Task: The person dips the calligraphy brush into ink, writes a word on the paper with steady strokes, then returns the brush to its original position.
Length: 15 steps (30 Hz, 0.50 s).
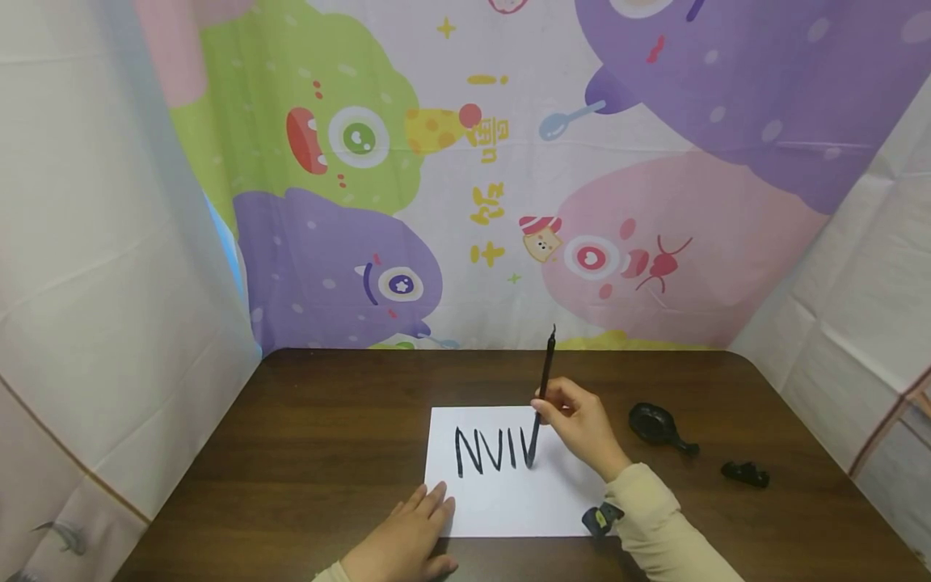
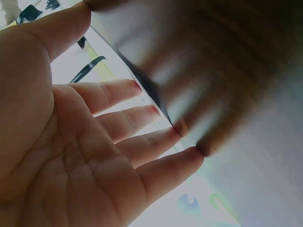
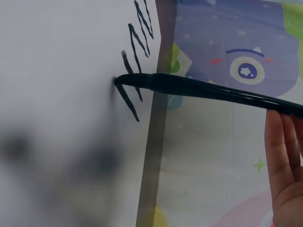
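A white sheet of paper (image 1: 524, 509) lies on the table, bearing black brush strokes (image 1: 460, 453) that resemble the letters N, V, I and a further slanted pair. My right hand (image 1: 578, 416) pinches the dark shaft of a writing brush (image 1: 547, 364), held nearly upright. In the right wrist view the bent tip of the brush (image 3: 135, 79) touches the paper at the upper end of a stroke. My left hand (image 1: 410, 525) rests palm down at the paper's lower left edge, fingers extended. The left wrist view shows that palm (image 2: 80, 165) with its fingertips on the surface.
To the right of the paper sits a black, spoon-shaped dish (image 1: 650, 422) with a short handle. Beyond it lies a small black brush rest (image 1: 745, 474). The brown wooden table (image 1: 291, 436) ends against a cartoon-printed curtain (image 1: 494, 307), with pale cloth on both sides.
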Each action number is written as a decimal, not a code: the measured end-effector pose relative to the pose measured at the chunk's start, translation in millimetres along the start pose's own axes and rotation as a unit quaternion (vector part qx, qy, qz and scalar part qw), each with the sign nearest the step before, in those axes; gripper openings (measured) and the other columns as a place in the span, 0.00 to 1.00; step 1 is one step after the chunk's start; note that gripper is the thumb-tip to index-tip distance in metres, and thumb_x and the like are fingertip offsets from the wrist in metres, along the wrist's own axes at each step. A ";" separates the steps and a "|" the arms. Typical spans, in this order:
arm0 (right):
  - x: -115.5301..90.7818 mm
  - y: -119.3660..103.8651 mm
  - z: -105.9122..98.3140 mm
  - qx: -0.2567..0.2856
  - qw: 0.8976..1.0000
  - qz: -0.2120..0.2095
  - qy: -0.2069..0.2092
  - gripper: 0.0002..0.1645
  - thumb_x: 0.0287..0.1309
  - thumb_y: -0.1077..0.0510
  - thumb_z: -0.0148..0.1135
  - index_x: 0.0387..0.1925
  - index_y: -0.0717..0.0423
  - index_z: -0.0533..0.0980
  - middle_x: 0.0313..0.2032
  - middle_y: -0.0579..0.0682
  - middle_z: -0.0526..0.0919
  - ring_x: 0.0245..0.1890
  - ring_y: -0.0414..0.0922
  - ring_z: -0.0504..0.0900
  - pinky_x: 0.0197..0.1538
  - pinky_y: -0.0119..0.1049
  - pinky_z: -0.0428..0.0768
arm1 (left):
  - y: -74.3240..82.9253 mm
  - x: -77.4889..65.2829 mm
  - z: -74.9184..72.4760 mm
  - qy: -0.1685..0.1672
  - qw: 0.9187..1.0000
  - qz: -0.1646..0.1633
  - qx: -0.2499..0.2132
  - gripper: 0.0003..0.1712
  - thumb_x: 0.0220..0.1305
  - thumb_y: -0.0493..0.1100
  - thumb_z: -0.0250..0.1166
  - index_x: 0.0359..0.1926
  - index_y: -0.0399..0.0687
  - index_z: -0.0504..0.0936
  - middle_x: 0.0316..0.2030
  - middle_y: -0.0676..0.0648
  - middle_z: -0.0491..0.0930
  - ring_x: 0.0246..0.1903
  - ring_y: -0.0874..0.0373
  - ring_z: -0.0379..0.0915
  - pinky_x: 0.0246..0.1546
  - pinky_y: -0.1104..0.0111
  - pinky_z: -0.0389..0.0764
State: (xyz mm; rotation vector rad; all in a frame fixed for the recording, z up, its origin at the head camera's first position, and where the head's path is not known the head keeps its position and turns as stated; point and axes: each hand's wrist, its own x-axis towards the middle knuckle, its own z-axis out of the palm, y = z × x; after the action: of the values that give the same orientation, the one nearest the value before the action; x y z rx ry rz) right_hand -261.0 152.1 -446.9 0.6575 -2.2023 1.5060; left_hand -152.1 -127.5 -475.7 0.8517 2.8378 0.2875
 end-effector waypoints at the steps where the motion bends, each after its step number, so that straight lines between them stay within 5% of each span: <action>1: -0.1 -0.2 -0.2 -0.002 1.000 0.002 -0.003 0.06 0.55 0.66 0.68 0.35 0.60 0.78 0.27 0.54 0.84 0.26 0.42 0.86 0.31 0.31 0.85 | -0.1 0.1 -0.2 -0.003 1.000 -0.001 -0.002 0.42 0.57 0.59 0.68 0.66 0.37 0.70 0.69 0.34 0.65 0.66 0.32 0.63 0.56 0.38 0.73; 15: 4.9 1.1 -4.5 -0.003 1.000 0.011 0.007 0.06 0.55 0.66 0.68 0.35 0.61 0.78 0.26 0.56 0.85 0.24 0.40 0.85 0.30 0.31 0.84 | -2.1 0.1 2.4 0.005 1.000 0.005 -0.001 0.42 0.58 0.59 0.68 0.66 0.37 0.70 0.69 0.34 0.66 0.66 0.32 0.64 0.56 0.38 0.73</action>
State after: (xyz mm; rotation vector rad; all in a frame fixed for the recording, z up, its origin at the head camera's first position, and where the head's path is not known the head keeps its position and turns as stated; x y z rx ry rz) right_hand -265.4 155.9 -443.4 0.6220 -2.2098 1.5099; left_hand -152.8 -128.8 -478.6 0.8676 2.8418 0.2965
